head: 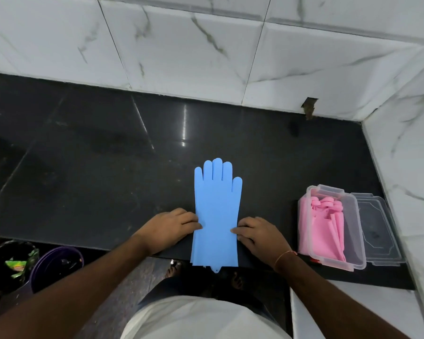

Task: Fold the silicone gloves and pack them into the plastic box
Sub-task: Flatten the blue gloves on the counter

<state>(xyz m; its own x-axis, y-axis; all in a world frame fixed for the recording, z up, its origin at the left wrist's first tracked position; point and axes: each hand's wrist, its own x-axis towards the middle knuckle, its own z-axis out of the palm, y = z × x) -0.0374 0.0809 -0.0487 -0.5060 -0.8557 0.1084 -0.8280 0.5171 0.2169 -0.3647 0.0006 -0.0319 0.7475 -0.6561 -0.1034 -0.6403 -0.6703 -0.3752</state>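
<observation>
Blue silicone gloves [217,206] lie flat and stacked on the black counter [108,167], fingers pointing away from me, cuffs hanging a little over the front edge. My left hand [173,225] pinches the left edge near the cuff. My right hand [256,234] pinches the right edge at the same height. To the right stands a clear plastic box [348,245], open, with folded pink gloves [326,223] inside.
The box's clear lid [380,231] lies beside the box against the right marble wall. Marble tiles back the counter. Below the counter's front edge on the left are a purple bucket [56,265] and a dark bin [10,263] with wrappers.
</observation>
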